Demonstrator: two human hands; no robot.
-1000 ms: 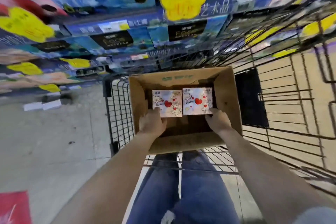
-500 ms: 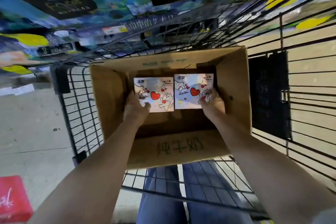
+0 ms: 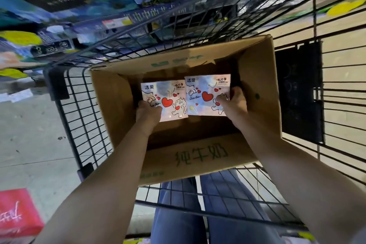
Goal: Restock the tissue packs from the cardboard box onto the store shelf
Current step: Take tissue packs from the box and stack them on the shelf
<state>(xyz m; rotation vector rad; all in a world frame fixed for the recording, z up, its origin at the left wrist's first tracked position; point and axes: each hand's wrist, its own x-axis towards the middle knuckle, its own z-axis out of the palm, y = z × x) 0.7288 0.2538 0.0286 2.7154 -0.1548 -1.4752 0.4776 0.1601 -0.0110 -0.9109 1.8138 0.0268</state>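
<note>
Inside the cardboard box (image 3: 257, 93), which sits in the wire cart (image 3: 79, 117), two tissue packs lie side by side. The left hand (image 3: 148, 114) is closed on the left pack (image 3: 168, 103) at its near left corner; the right hand (image 3: 234, 105) grips the right pack (image 3: 204, 95) along its right edge. The shelf (image 3: 118, 24) lies beyond the box's far edge, so each pack must travel up and forward
</note>
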